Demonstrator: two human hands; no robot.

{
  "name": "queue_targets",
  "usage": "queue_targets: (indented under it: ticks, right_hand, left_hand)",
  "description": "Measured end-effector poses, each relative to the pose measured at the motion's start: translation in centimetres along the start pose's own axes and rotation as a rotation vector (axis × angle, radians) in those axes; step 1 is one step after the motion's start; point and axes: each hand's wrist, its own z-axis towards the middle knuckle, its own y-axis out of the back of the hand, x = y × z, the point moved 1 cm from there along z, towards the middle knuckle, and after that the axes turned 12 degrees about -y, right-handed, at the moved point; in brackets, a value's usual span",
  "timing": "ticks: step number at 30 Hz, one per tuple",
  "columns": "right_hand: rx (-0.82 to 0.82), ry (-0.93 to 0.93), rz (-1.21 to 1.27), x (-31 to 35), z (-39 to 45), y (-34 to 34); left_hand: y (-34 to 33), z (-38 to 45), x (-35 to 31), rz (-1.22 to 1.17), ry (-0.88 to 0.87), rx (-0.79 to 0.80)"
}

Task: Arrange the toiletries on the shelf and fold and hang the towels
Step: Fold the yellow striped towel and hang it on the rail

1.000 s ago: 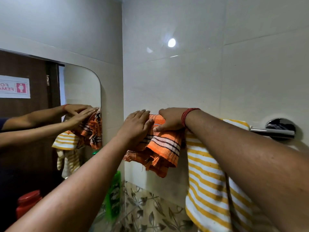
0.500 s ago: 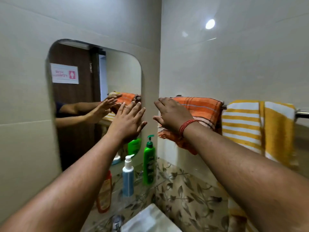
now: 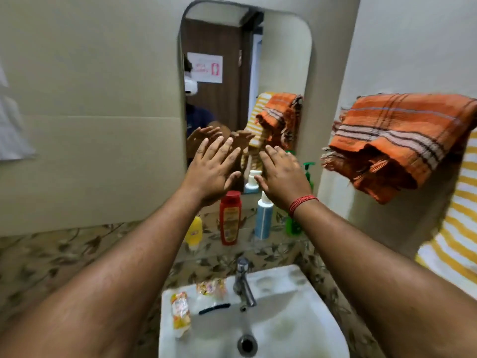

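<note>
Both hands are hovering in front of the mirror [image 3: 245, 73], side by side and apart, holding nothing. The left hand [image 3: 213, 171] is spreading its fingers flat, palm away from us, and the right hand [image 3: 282, 174] is doing the same, a red thread band [image 3: 302, 202] sitting on its wrist. Neither one is touching a bottle.

Below the mirror, on the leaf-patterned ledge, the toiletries are standing upright in a row: a yellow bottle [image 3: 194, 232] farthest left, a red bottle [image 3: 230, 218] beside it, a blue pump bottle [image 3: 263, 218] next, and a green pump bottle [image 3: 308, 174] at the right end, partly hidden behind the right wrist. The mirror is doubling the hands and the towels.

Right of the mirror, on the side wall, the orange towel [image 3: 397, 140] is hanging folded, striped with dark and pale lines, its fringe dangling at the lower left. Just right of it and lower, the yellow towel [image 3: 456, 228] with white stripes is hanging too; the bar itself is hidden.

Under the mirror the sink [image 3: 296, 319] is sitting with its tap [image 3: 244, 282] at the back, and on its left rim small wrapped sachets [image 3: 180, 312] and a dark slim item, too blurred to name, are lying.
</note>
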Motion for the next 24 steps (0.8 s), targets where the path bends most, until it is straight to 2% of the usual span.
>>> queue_targets:
  ticks: [12,15,24]
  right_hand:
    - [0.100,0.119,0.285,2.4,-12.3,-7.0]
    - [0.145,0.156,0.298,3.0,-16.3,-9.0]
    - [0.370,0.145,0.248,4.9,-23.6,-13.8]
  left_hand:
    - [-3.8,-11.6,-10.4,-0.060,0.203,0.125]
    - [-5.1,-14.7,-13.2,-0.069,0.215,0.199]
    - [-9.8,-23.2,-16.8,-0.184,0.454,0.470]
